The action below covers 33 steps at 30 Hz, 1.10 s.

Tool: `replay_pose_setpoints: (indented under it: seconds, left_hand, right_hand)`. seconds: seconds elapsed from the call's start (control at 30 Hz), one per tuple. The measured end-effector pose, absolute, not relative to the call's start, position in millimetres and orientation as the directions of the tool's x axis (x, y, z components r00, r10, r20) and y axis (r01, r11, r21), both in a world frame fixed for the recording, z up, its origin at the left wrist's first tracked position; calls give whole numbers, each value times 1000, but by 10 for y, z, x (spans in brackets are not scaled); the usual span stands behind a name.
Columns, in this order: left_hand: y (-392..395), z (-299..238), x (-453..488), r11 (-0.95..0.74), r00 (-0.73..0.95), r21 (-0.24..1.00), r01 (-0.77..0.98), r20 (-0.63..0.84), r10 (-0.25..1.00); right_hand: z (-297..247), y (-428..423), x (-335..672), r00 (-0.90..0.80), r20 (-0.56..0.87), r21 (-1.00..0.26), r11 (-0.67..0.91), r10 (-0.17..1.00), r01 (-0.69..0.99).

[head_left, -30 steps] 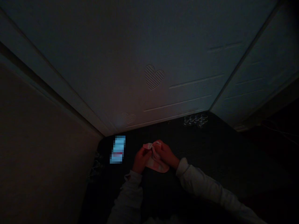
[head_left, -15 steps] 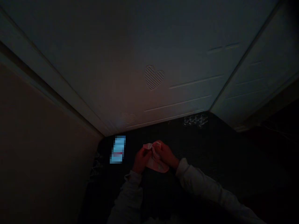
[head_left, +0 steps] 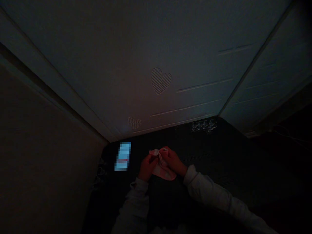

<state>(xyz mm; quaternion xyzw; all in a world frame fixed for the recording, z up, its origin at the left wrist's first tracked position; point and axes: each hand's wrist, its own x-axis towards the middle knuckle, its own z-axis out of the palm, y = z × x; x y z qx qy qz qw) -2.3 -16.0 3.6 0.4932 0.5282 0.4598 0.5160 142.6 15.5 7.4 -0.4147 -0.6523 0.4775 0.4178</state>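
Observation:
Between my two hands is a soft pink cloth piece [head_left: 164, 173] with paler patches, bunched at its upper part and hanging in a rounded flap below; the dim light hides its exact kind. My left hand [head_left: 147, 166] pinches its left side, the fingers closed. On the other side my right hand [head_left: 175, 161] is closed round the gathered folds near the top. A small end of the cloth sticks out above the left fingers. Both hands are close together over the dark tabletop.
A lit phone [head_left: 123, 156] with a blurred screen lies left of my hands. Several clear round objects [head_left: 204, 125] sit at the back right of the dark table [head_left: 209, 152]. Behind rises a pale panel [head_left: 195, 58] with embossed hearts; a side wall [head_left: 48, 156] stands left.
The scene has grown dimmer and the reddish glow on the panel and hands has faded. My hands and the pink cloth stay in almost the same place.

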Motion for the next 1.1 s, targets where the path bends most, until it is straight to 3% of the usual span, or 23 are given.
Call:
replay_pose_setpoints:
  seconds: [0.53, 0.73, 1.1]
  left_hand:
    - [-153, 53, 9, 101, 21, 993, -52, -100, 995]
    - [-155, 39, -10, 58, 11, 997, 42, -58, 998]
    - [-169, 12, -44, 80, 47, 984, 161, -88, 995]
  right_hand:
    - [16, 189, 1409, -246, 98, -991, 117, 964, 63]
    - [22, 202, 1408, -207, 75, -997, 77, 976, 6]
    - [65, 164, 1423, -274, 134, -977, 173, 952, 126]
